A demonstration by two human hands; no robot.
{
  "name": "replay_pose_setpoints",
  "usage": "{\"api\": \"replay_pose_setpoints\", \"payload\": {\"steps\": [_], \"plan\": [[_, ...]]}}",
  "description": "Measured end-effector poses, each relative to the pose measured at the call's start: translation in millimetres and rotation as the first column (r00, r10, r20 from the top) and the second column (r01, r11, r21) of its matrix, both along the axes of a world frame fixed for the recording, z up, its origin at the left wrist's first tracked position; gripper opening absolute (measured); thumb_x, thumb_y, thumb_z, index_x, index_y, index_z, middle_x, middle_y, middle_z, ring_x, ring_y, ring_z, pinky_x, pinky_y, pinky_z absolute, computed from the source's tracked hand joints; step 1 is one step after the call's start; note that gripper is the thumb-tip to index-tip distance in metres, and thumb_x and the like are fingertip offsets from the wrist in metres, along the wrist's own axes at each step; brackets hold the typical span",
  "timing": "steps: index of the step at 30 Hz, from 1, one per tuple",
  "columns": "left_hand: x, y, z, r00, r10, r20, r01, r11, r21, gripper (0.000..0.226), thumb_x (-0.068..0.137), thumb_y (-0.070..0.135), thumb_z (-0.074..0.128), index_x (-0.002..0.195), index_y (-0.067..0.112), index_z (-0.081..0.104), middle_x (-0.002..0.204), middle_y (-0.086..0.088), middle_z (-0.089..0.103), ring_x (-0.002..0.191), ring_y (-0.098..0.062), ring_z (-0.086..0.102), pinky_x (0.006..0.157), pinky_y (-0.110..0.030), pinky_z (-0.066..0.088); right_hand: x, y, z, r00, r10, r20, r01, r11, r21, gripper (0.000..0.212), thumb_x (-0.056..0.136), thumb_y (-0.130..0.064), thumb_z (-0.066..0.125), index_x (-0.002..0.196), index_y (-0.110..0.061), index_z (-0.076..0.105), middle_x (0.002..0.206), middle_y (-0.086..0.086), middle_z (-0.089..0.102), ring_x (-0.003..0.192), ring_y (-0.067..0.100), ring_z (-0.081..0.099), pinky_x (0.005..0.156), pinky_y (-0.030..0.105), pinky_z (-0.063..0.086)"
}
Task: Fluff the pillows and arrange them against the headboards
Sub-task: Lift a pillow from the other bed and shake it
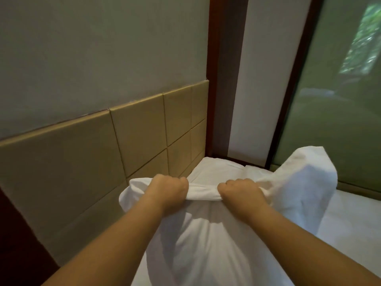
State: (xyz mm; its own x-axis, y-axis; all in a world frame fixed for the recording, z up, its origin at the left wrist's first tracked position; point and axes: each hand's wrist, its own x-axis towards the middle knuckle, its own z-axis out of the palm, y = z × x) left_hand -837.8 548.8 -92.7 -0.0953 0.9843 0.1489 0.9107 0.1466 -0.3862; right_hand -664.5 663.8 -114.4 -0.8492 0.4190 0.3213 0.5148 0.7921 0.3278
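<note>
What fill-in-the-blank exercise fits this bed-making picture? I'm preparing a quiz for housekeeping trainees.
1. Both hands, left hand and right hand, grip the top edge of a ____ pillow.
2. The panelled headboard is ____ in colour.
3. The fabric between the two fists is ____ into a tight roll.

Missing words: white; beige; bunched
</note>
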Motion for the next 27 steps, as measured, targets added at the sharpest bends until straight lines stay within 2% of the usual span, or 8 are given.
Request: {"api": "replay_pose_setpoints", "payload": {"steps": [4, 8, 10, 12, 14, 16, 21, 27], "plan": [[2, 18, 62, 0.996, -0.031, -0.081, 0.040, 0.993, 0.107, 0.016, 0.096, 0.028, 0.041, 0.101, 0.015, 0.049, 0.101, -0.003, 0.070, 0.087, -0.028, 0.068, 0.059, -0.030, 0.032, 6, 23, 67, 0.996, 0.069, -0.065, -0.053, 0.974, 0.222, 0.033, 0.035, -0.010, 0.083, 0.047, -0.017, 0.053, 0.042, 0.003, 0.052, 0.033, 0.024, 0.050, 0.037, 0.024, 0.034], [9, 28, 125, 0.999, 0.022, -0.044, -0.012, 0.977, 0.212, 0.016, 0.094, 0.015, 0.037, 0.106, 0.013, 0.048, 0.106, -0.007, 0.069, 0.092, -0.032, 0.067, 0.061, -0.031, 0.035, 5, 38, 131, 0.985, 0.131, -0.116, -0.081, 0.927, 0.366, 0.031, 0.038, -0.010, 0.084, 0.047, -0.017, 0.055, 0.043, 0.004, 0.054, 0.034, 0.025, 0.050, 0.038, 0.022, 0.034], [9, 35, 149, 0.999, 0.043, -0.021, -0.036, 0.962, 0.272, 0.017, 0.095, 0.016, 0.036, 0.106, 0.012, 0.048, 0.108, -0.009, 0.069, 0.092, -0.032, 0.067, 0.062, -0.032, 0.036, 1, 47, 158, 0.977, 0.162, -0.139, -0.096, 0.915, 0.393, 0.031, 0.041, -0.011, 0.086, 0.049, -0.015, 0.057, 0.045, 0.005, 0.057, 0.036, 0.025, 0.052, 0.040, 0.023, 0.037], [10, 40, 166, 0.999, 0.044, 0.000, -0.041, 0.947, 0.320, 0.021, 0.095, 0.028, 0.039, 0.105, 0.013, 0.049, 0.106, -0.008, 0.069, 0.091, -0.031, 0.067, 0.063, -0.033, 0.038, -1, 55, 178, 0.974, 0.180, -0.139, -0.110, 0.909, 0.402, 0.024, 0.052, -0.012, 0.085, 0.056, -0.013, 0.061, 0.052, 0.008, 0.061, 0.043, 0.026, 0.056, 0.045, 0.026, 0.042], [11, 45, 171, 0.999, 0.018, 0.028, -0.026, 0.942, 0.334, 0.035, 0.091, 0.049, 0.044, 0.102, 0.016, 0.051, 0.101, -0.005, 0.069, 0.085, -0.028, 0.066, 0.061, -0.031, 0.039, -2, 70, 183, 0.980, 0.177, -0.092, -0.125, 0.903, 0.411, 0.010, 0.072, -0.014, 0.076, 0.072, -0.012, 0.066, 0.068, 0.009, 0.068, 0.058, 0.026, 0.060, 0.055, 0.030, 0.046], [10, 58, 171, 1.000, 0.008, 0.007, -0.010, 0.949, 0.316, 0.043, 0.086, 0.062, 0.046, 0.098, 0.021, 0.052, 0.096, -0.002, 0.069, 0.080, -0.024, 0.065, 0.059, -0.030, 0.039, -4, 90, 180, 0.977, 0.193, -0.091, -0.137, 0.893, 0.429, 0.006, 0.077, -0.015, 0.073, 0.076, -0.012, 0.067, 0.072, 0.009, 0.069, 0.062, 0.025, 0.060, 0.058, 0.031, 0.046], [-1, 117, 153, 0.996, 0.069, -0.048, -0.056, 0.969, 0.241, 0.040, 0.089, 0.060, 0.047, 0.101, 0.023, 0.056, 0.099, -0.001, 0.068, 0.087, -0.024, 0.065, 0.062, -0.030, 0.039, -25, 156, 155, 0.968, 0.246, -0.041, -0.197, 0.855, 0.479, 0.018, 0.060, -0.008, 0.079, 0.059, -0.014, 0.062, 0.055, 0.005, 0.061, 0.052, 0.022, 0.052, 0.049, 0.026, 0.033], [-34, 240, 144, 0.985, 0.169, -0.040, -0.163, 0.980, 0.116, 0.038, 0.092, 0.057, 0.045, 0.107, 0.025, 0.058, 0.108, 0.000, 0.068, 0.098, -0.023, 0.064, 0.070, -0.032, 0.043, -74, 290, 126, 0.942, 0.328, -0.067, -0.267, 0.856, 0.442, 0.020, 0.056, -0.010, 0.080, 0.056, -0.015, 0.061, 0.053, 0.003, 0.060, 0.051, 0.019, 0.051, 0.047, 0.026, 0.037]]}}
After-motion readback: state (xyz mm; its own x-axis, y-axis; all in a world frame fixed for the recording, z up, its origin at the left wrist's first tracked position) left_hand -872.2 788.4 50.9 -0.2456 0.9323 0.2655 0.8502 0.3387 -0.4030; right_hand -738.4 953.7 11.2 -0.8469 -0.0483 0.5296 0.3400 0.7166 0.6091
